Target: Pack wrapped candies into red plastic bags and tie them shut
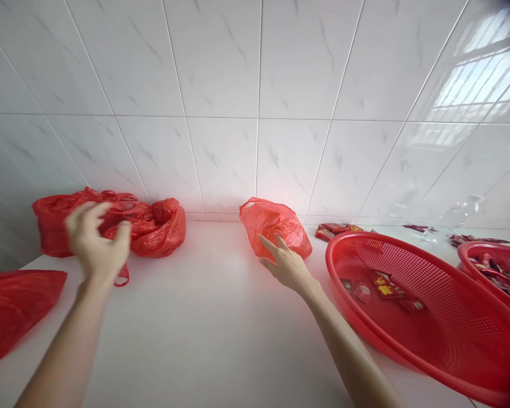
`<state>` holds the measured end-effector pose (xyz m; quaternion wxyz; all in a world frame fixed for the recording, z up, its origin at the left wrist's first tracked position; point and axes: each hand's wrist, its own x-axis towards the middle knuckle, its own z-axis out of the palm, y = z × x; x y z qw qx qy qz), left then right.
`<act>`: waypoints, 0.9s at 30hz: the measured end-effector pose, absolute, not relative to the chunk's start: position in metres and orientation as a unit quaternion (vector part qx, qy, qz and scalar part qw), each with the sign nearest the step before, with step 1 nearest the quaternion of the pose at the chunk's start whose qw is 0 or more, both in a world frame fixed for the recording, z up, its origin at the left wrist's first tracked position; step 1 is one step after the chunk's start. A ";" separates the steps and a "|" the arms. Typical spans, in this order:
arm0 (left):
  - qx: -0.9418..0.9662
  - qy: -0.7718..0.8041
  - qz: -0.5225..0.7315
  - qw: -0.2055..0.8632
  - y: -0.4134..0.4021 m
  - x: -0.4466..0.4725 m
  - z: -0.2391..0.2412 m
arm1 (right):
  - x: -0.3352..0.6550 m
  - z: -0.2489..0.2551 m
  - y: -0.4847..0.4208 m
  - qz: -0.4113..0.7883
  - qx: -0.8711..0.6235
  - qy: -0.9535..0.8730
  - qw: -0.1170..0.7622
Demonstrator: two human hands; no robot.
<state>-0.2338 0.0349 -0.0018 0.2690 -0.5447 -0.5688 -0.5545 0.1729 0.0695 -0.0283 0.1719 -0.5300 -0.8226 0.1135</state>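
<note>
My left hand (97,241) is raised in front of a bunch of filled red plastic bags (159,226) by the wall at the left. Its fingers are apart and curled, with nothing between them, and slightly blurred. My right hand (287,263) reaches to a single thin red plastic bag (276,221) against the wall, its fingers spread over the bag's lower front. Whether the fingertips touch the film cannot be made out. The bag stands slumped, a handle loop at its upper left; its contents are hidden.
A large red plastic basket (446,283) at the right holds several small packets (386,285). Beyond it are a second red basket (488,249), more packets (335,229) and a clear plastic bottle (461,215). Another red bag (17,306) lies at the left edge. A tiled wall (221,158) closes the back.
</note>
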 end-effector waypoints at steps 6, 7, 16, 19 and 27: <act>-0.699 -0.501 -0.488 0.153 0.061 -0.112 -0.012 | 0.195 -0.010 0.061 0.159 -0.508 -0.809 0.250; -0.718 -0.484 -0.483 0.129 0.061 -0.097 -0.013 | 0.201 -0.002 0.056 0.172 -0.499 -0.802 0.279; -0.806 -0.364 -0.462 0.073 0.048 -0.015 0.020 | 0.249 0.053 0.003 0.287 -0.389 -0.759 0.435; -0.839 -0.357 -0.398 0.102 0.042 -0.008 0.033 | 0.265 0.063 -0.005 0.321 -0.322 -0.785 0.420; -0.918 -0.376 -0.125 0.018 0.040 -0.021 0.019 | 0.282 0.054 0.001 0.225 -0.437 -0.848 0.197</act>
